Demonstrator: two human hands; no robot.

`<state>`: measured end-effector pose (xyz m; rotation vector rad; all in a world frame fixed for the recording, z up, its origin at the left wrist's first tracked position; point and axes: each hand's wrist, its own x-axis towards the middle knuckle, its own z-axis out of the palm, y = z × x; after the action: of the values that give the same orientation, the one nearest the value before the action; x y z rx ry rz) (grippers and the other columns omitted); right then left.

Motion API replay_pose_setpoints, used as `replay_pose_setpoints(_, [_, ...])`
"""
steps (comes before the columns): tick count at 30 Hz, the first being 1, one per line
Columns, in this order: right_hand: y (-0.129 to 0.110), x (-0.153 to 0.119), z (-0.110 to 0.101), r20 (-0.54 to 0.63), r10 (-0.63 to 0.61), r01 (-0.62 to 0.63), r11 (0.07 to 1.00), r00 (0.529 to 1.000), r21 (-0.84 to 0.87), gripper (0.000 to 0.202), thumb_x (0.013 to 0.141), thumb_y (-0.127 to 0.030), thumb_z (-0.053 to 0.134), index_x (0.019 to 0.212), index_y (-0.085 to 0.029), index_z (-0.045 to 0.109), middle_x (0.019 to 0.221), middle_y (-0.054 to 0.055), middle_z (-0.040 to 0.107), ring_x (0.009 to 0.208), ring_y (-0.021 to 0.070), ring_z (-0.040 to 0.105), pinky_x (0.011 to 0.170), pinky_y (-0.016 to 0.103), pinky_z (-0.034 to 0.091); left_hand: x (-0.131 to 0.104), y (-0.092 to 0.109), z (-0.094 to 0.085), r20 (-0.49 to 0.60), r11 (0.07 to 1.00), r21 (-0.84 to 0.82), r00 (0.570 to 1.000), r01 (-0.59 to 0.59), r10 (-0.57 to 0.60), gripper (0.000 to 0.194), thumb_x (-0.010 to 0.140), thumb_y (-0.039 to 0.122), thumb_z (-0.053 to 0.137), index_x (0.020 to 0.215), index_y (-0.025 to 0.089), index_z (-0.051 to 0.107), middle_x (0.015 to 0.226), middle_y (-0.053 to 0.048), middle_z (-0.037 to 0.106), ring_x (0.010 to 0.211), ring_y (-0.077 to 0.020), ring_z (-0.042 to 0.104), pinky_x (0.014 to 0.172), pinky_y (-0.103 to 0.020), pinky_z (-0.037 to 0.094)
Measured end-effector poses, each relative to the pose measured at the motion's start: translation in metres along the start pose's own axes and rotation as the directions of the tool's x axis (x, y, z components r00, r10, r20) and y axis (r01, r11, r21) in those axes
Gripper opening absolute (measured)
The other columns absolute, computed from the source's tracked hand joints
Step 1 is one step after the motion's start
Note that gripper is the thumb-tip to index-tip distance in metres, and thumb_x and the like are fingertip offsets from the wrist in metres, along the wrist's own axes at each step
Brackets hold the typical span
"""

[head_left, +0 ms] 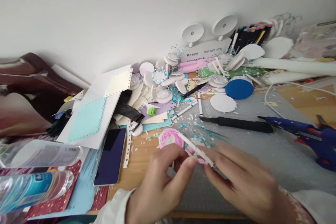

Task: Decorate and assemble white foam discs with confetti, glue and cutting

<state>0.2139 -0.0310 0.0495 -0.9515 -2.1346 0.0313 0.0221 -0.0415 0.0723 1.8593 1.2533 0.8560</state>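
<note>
Near the table's front edge my left hand (164, 178) is closed, thumb and fingers pinched on the left side of a small pink and white piece (196, 149). From the right, my right hand (241, 178) grips the same piece, its fingers pressed along the white strip-like edge. The piece is partly hidden by my fingers. Just beyond my left hand lies a round white disc coloured pink (171, 137), its lower part hidden behind the hand.
A grey cutting mat (244, 143) holds a black pen-like tool (238, 124), a blue lid (239, 88) and a blue glue gun (301, 134). White discs and scraps pile up behind. At left are a phone (110, 157) and plastic bottles (34, 187).
</note>
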Motion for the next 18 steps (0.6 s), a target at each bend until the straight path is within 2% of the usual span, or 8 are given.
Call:
replay_pose_setpoints(3, [-0.004, -0.0001, -0.0011, 0.02, -0.017, 0.018, 1.0, 1.0, -0.018, 0.018, 0.096, -0.013, 0.049, 0.108, -0.013, 0.063, 0.076, 0.005, 0.068, 0.068, 0.016, 0.064, 0.063, 0.029, 0.047, 0.003, -0.0005, 0.0069, 0.043, 1.0, -0.014, 0.999, 0.022, -0.021, 0.026, 0.099, 0.03, 0.045, 0.078, 0.02, 0.054, 0.07, 0.001, 0.055, 0.067, -0.0129, 0.053, 0.063, -0.025, 0.04])
replay_pose_setpoints(11, [-0.0033, -0.0071, 0.0029, 0.066, 0.008, -0.013, 0.996, 0.998, 0.084, 0.021, 0.096, -0.012, 0.049, 0.112, -0.013, 0.061, 0.084, 0.006, 0.069, 0.075, 0.0154, 0.066, 0.067, 0.027, 0.049, 0.0061, 0.0023, -0.0017, 0.222, 0.996, 0.074, 0.973, 0.044, -0.059, 0.028, 0.1, 0.028, 0.032, 0.08, 0.017, 0.05, 0.081, -0.007, 0.059, 0.074, -0.0174, 0.052, 0.07, -0.032, 0.042])
replay_pose_setpoints(15, [-0.0052, -0.0052, 0.0053, 0.07, 0.074, -0.085, 0.981, 0.995, 0.176, 0.014, 0.095, -0.012, 0.05, 0.102, -0.017, 0.062, 0.077, 0.002, 0.064, 0.065, 0.0115, 0.061, 0.062, 0.023, 0.047, 0.0059, 0.0006, 0.0011, 0.232, 0.995, 0.1, 0.971, 0.032, -0.054, 0.029, 0.1, 0.026, 0.026, 0.082, 0.018, 0.047, 0.08, -0.006, 0.057, 0.072, -0.0164, 0.049, 0.068, -0.031, 0.041])
replay_pose_setpoints(18, [-0.0065, -0.0025, 0.0051, 0.066, 0.104, -0.115, 0.975, 0.992, 0.189, 0.013, 0.094, -0.01, 0.051, 0.09, -0.018, 0.06, 0.069, -0.001, 0.059, 0.06, 0.0102, 0.057, 0.058, 0.021, 0.044, 0.0063, -0.0018, 0.0034, 0.238, 0.991, 0.132, 0.97, 0.023, -0.054, 0.024, 0.099, 0.029, 0.032, 0.083, 0.019, 0.047, 0.081, -0.005, 0.057, 0.072, -0.0165, 0.049, 0.068, -0.031, 0.04])
